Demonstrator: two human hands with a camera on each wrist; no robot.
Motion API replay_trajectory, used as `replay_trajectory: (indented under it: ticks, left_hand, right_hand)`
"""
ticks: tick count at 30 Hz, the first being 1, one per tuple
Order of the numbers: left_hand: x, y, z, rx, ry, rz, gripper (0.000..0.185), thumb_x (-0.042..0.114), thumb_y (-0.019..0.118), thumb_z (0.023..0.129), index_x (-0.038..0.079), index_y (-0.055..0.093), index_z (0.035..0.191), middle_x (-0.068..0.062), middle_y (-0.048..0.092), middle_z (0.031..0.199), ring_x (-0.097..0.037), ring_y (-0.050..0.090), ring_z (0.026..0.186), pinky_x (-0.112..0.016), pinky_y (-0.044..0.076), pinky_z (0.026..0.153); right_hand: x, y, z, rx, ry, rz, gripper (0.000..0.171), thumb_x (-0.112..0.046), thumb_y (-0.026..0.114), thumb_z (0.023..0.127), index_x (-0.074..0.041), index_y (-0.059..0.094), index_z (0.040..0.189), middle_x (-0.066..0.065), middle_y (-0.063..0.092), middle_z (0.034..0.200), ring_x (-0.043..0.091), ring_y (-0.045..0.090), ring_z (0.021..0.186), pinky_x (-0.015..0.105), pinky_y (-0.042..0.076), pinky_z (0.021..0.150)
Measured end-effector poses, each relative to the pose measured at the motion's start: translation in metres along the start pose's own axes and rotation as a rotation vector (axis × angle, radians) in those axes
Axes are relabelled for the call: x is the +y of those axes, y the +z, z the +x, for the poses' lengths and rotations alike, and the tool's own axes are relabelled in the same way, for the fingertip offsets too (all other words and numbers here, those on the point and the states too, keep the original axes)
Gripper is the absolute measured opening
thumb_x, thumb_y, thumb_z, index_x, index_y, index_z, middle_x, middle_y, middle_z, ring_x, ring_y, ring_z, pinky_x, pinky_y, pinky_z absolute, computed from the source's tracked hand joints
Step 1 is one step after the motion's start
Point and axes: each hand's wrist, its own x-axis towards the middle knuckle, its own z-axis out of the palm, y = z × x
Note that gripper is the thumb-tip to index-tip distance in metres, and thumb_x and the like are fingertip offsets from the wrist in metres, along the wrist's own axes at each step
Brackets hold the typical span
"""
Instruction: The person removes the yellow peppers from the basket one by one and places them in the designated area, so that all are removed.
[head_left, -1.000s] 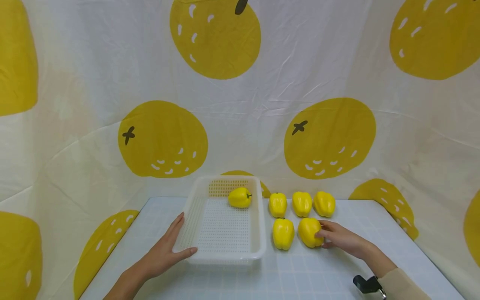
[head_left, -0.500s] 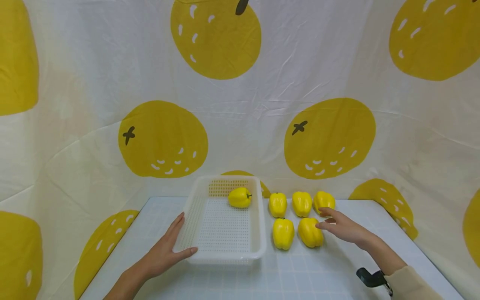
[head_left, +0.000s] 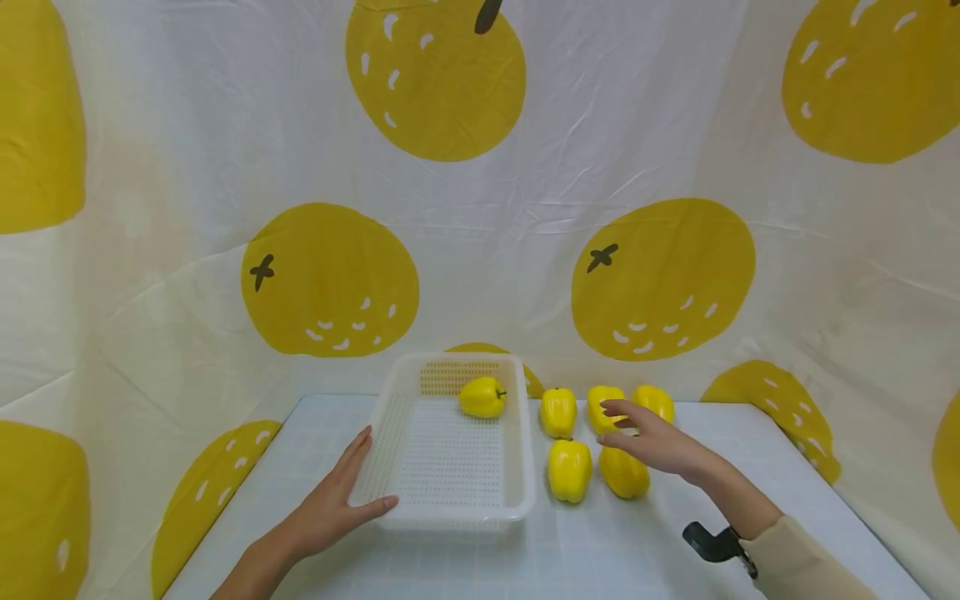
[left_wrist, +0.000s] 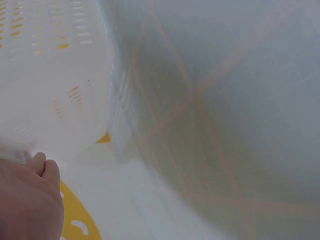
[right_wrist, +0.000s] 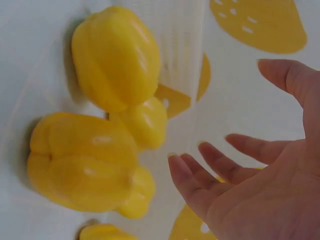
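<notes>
A white perforated basket (head_left: pixel 447 523) sits on the pale table (head_left: pixel 600 554), with one yellow pepper (head_left: pixel 482 397) at its far end. My left hand (head_left: pixel 339 497) rests with straight fingers along the basket's near left corner, thumb on the front rim; the left wrist view shows the basket wall (left_wrist: pixel 55 75) beside that hand (left_wrist: pixel 25 200). Right of the basket lie several more yellow peppers, among them a near pair (head_left: pixel 569 470) (head_left: pixel 624 473). My right hand (head_left: pixel 641 435) hovers open over the peppers and holds nothing. In the right wrist view its spread fingers (right_wrist: pixel 200 175) hang beside two peppers (right_wrist: pixel 117 57) (right_wrist: pixel 82 160).
A white cloth printed with big yellow fruit (head_left: pixel 660 275) hangs behind and to both sides of the table. A black wrist strap (head_left: pixel 708 542) shows on my right forearm. Bare tabletop lies in front of the basket and peppers.
My right hand let go of the near right pepper, rose and moved back and left over the far row. The left hand and basket have not moved.
</notes>
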Motion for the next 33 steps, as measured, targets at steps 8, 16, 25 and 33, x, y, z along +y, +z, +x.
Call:
replay_trajectory:
  ticks: [8, 16, 25, 33]
  left_hand:
    - [-0.001, 0.0, 0.0, 0.002, 0.006, 0.011, 0.114, 0.067, 0.068, 0.087, 0.013, 0.006, 0.166, -0.008, 0.002, 0.173, -0.038, 0.013, 0.156, -0.069, 0.021, 0.117]
    - [-0.004, 0.001, 0.001, -0.001, 0.006, 0.009, 0.113, 0.065, 0.069, 0.088, 0.014, 0.006, 0.166, -0.005, 0.001, 0.173, -0.038, 0.014, 0.156, -0.069, 0.022, 0.117]
    - [-0.003, 0.002, 0.001, 0.002, 0.006, 0.007, 0.113, 0.065, 0.07, 0.088, 0.015, 0.006, 0.166, -0.005, 0.003, 0.173, -0.037, 0.015, 0.156, -0.069, 0.023, 0.117]
    - [-0.004, 0.001, 0.002, 0.006, 0.003, 0.005, 0.115, 0.067, 0.07, 0.086, 0.014, 0.007, 0.166, -0.005, 0.003, 0.173, -0.036, 0.014, 0.156, -0.068, 0.022, 0.118]
  right_hand:
    - [-0.033, 0.018, 0.016, -0.013, -0.06, -0.005, 0.072, -0.045, 0.071, 0.095, -0.007, 0.047, 0.15, 0.018, 0.049, 0.151, 0.041, 0.048, 0.135, 0.061, 0.046, 0.105]
    - [-0.062, 0.035, 0.041, -0.079, -0.159, -0.001, 0.068, -0.041, 0.071, 0.096, -0.006, 0.048, 0.15, 0.017, 0.052, 0.148, 0.039, 0.05, 0.134, 0.056, 0.049, 0.104]
    - [-0.074, 0.057, 0.073, -0.123, -0.179, -0.021, 0.068, -0.04, 0.069, 0.097, -0.005, 0.046, 0.151, 0.017, 0.052, 0.148, 0.035, 0.051, 0.133, 0.053, 0.048, 0.105]
    - [-0.094, 0.074, 0.102, -0.158, -0.151, -0.006, 0.067, -0.03, 0.069, 0.098, -0.002, 0.042, 0.153, 0.024, 0.048, 0.15, 0.039, 0.052, 0.134, 0.054, 0.047, 0.106]
